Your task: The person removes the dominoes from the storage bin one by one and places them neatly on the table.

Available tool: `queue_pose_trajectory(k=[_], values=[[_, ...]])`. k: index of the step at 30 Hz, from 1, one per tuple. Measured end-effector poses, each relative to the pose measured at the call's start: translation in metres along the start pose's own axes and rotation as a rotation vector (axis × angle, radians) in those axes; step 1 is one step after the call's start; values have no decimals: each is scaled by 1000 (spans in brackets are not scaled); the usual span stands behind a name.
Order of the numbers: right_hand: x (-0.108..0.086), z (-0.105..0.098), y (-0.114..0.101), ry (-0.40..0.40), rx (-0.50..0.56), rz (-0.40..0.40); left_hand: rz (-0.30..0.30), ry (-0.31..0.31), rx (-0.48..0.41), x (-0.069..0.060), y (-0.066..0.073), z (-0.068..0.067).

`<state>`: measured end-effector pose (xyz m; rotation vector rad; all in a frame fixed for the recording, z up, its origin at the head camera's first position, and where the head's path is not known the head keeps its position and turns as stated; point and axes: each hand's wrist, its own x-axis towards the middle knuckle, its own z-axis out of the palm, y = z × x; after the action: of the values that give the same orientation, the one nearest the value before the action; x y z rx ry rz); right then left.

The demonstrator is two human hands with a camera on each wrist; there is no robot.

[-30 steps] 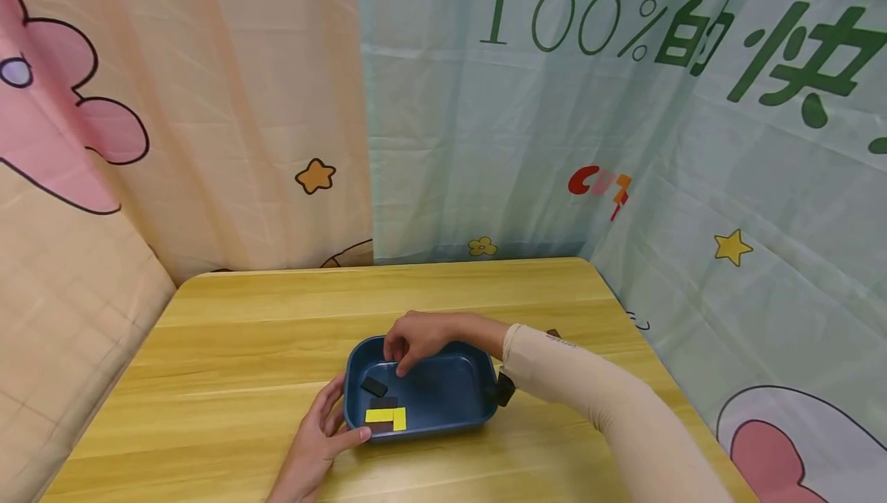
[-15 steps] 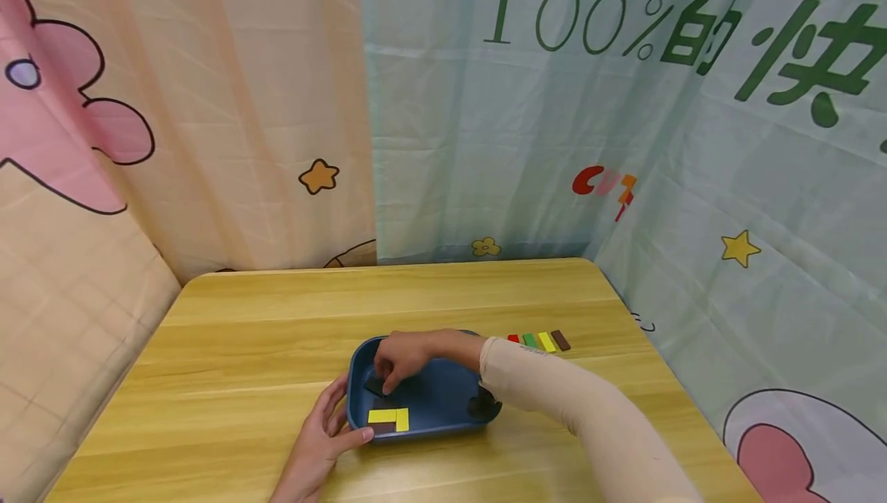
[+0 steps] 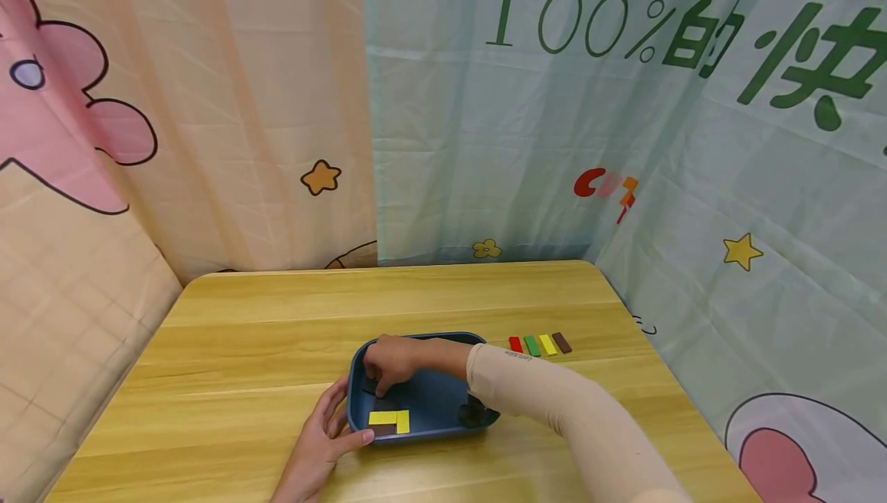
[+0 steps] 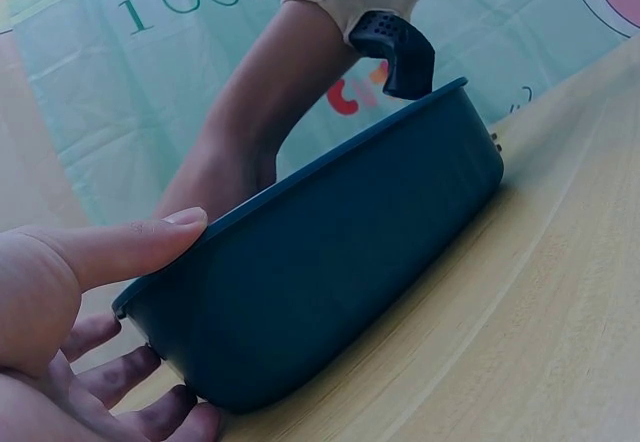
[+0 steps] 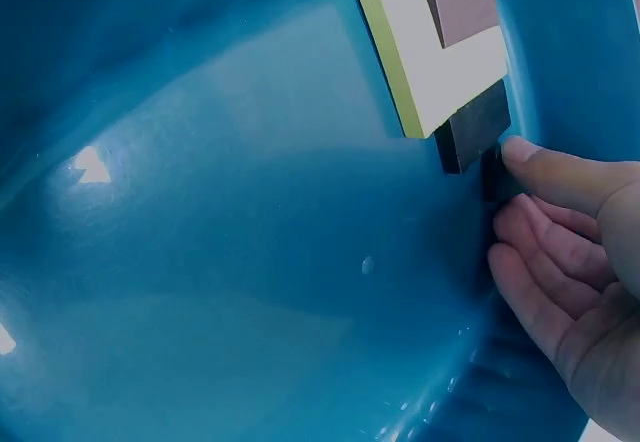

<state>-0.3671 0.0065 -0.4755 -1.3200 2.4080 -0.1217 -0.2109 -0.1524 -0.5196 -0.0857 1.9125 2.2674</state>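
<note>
A blue rectangular tray [image 3: 436,409] stands on the table. My left hand [image 3: 320,437] grips its near left corner, thumb on the rim and fingers against the outer wall, as the left wrist view also shows. Inside, my right hand [image 3: 393,364] is at the left end, pinching a small black block [image 5: 494,174] between thumb and fingers. That block is mostly hidden by the hand. Beside it lies another black block [image 5: 474,127], which adjoins two yellow blocks [image 3: 383,417] set in an L. A brown block [image 3: 383,430] sits within the L near the tray's front wall.
Beyond the tray's right end, a red block [image 3: 515,344], a green block [image 3: 531,345], a yellow block [image 3: 547,344] and a brown block [image 3: 562,342] lie in a row on the wooden table [image 3: 242,380]. Printed curtains [image 3: 443,125] hang behind and beside the table.
My right hand has moved left and down inside the tray to the loose black block and now pinches it. The forearm uncovers the row of coloured blocks. My left hand stays put.
</note>
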Motion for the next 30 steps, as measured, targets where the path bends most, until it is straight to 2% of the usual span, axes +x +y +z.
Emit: queue_pose_trajectory(k=[4, 16, 21, 30], values=[[1, 1, 0, 7, 43, -15, -4, 5, -1, 0, -1, -1], [-3, -1, 6, -41, 157, -112, 15, -5, -13, -1, -1, -2], [-10, -11, 9, -50, 198, -113, 23, -2, -7, -2, -1, -2], [-31, -24, 15, -39, 286, -68, 20, -9, -25, -1, -2, 0]])
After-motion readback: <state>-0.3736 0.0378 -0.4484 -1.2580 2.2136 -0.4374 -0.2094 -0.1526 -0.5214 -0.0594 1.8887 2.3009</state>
